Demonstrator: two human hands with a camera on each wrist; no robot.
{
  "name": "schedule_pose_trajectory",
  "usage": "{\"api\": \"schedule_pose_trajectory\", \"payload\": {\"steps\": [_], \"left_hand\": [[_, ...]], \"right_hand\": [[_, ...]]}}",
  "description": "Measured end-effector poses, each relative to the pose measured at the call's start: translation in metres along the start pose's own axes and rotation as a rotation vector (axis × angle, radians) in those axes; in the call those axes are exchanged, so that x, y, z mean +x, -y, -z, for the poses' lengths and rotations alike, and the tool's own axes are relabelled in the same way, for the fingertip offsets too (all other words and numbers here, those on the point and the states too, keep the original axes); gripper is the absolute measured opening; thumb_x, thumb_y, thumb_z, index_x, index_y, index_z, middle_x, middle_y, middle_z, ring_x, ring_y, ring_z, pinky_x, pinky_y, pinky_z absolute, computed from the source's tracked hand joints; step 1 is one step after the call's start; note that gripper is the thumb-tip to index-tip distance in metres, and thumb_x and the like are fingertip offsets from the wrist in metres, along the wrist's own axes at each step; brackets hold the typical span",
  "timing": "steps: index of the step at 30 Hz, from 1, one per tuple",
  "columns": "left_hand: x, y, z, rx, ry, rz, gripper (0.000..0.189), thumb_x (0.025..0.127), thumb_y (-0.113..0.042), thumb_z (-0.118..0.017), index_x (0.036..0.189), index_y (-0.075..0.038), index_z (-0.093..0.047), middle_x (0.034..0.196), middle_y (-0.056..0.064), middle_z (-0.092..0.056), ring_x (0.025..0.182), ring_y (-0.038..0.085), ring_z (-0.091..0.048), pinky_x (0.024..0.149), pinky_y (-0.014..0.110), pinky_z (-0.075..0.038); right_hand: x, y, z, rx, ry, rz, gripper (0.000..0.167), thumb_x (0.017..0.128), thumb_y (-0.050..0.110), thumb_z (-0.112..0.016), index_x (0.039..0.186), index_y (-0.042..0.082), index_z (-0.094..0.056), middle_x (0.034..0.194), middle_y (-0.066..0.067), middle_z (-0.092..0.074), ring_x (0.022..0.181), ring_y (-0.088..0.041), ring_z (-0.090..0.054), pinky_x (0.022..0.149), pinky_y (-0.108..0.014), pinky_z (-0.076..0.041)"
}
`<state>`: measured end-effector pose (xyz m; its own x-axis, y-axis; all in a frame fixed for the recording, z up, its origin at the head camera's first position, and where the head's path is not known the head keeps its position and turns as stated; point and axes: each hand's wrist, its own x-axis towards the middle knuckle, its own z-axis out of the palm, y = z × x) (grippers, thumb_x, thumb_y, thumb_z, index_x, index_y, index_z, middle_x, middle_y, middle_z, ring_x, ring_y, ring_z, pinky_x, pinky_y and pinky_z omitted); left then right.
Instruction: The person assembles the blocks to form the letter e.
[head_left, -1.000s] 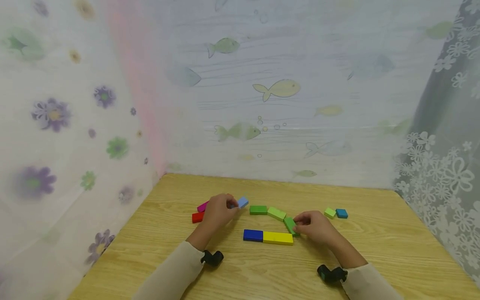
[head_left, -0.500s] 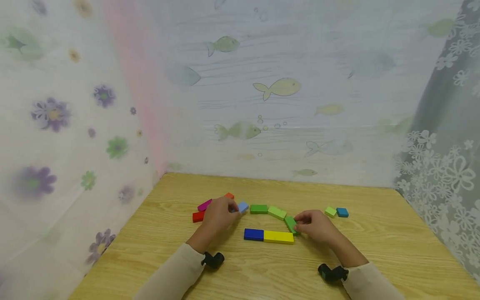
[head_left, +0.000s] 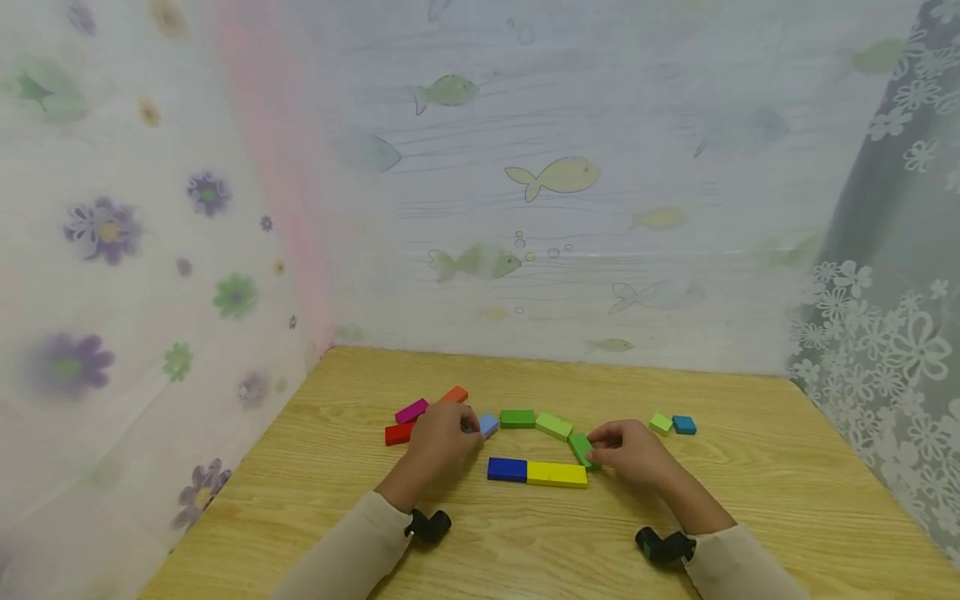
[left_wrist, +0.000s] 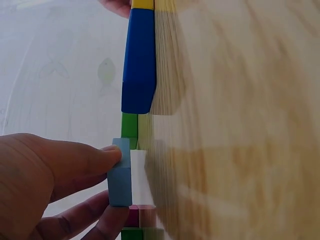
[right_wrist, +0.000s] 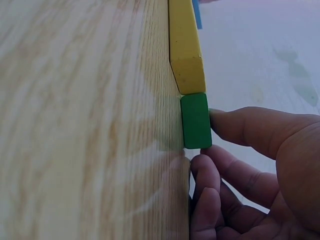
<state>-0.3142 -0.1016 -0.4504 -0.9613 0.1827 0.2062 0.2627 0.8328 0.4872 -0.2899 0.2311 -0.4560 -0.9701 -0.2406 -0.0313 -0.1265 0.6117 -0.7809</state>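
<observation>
Pinches a light-blue block (left_wrist: 120, 183) between thumb and fingertips of the left hand (head_left: 441, 435), as seen close up in the left wrist view. Pinches a green block (head_left: 581, 451) between thumb and forefinger of the right hand (head_left: 633, 452), with the other fingers curled inward in the right wrist view.

Taking as clock centre, in the head view, the dark-blue block (head_left: 507, 470) and yellow block (head_left: 557, 475) laid end to end on the wood-grain table (head_left: 525, 546): has the light-blue block between 10 and 11 o'clock and the green block at 2, with its near end just beside the yellow block; cannot tell whether touching. Has a second green block (head_left: 517, 419) at 11 o'clock, next to the light-blue block, and a lime block (head_left: 554, 427) at 1, between the two greens. Around 10 o'clock, near the left hand, shows a magenta block (head_left: 412, 411), an orange block (head_left: 454, 394) and a partly hidden red block (head_left: 398, 435). Between 2 and 3, beyond the right hand, shows a small lime block (head_left: 661, 424) beside a teal-blue block (head_left: 684, 425).

Bears printed fish on the pale curtain (head_left: 465, 200) at 12 o'clock. Too small to tell any lettering on the black wrist cameras (head_left: 665, 546).
</observation>
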Motion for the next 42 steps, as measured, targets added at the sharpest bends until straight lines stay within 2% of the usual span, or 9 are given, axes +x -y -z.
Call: {"api": "schedule_pose_trajectory", "payload": {"steps": [7, 16, 42], "left_hand": [[0.0005, 0.0009, -0.0025, -0.002, 0.004, 0.003, 0.013, 0.084, -0.027, -0.087, 0.078, -0.024, -0.076, 0.082, -0.010, -0.069, 0.074, 0.010, -0.059, 0.062, 0.028, -0.048], [0.0002, 0.0006, -0.0031, 0.000, 0.022, 0.045, 0.013, 0.084, -0.030, -0.087, 0.079, -0.026, -0.076, 0.085, -0.009, -0.071, 0.077, 0.013, -0.061, 0.060, 0.028, -0.048], [0.0030, -0.0002, -0.0043, 0.002, 0.029, 0.059, 0.015, 0.081, -0.032, -0.089, 0.076, -0.028, -0.075, 0.083, -0.012, -0.070, 0.073, 0.011, -0.060, 0.055, 0.030, -0.046]], "right_hand": [[-0.0013, 0.0006, -0.0004, 0.010, -0.001, -0.022, 0.034, 0.092, 0.019, -0.078, 0.120, 0.002, -0.072, 0.106, -0.007, -0.070, 0.095, -0.019, -0.063, 0.076, -0.033, -0.053], [0.0013, -0.0008, -0.0017, 0.006, -0.005, -0.049, 0.032, 0.093, 0.020, -0.078, 0.120, 0.004, -0.073, 0.107, -0.006, -0.069, 0.096, -0.019, -0.062, 0.077, -0.032, -0.053], [0.0000, -0.0029, -0.0003, -0.013, -0.001, -0.011, 0.033, 0.093, 0.022, -0.078, 0.120, 0.003, -0.072, 0.107, -0.006, -0.070, 0.095, -0.018, -0.063, 0.076, -0.032, -0.053]]}}
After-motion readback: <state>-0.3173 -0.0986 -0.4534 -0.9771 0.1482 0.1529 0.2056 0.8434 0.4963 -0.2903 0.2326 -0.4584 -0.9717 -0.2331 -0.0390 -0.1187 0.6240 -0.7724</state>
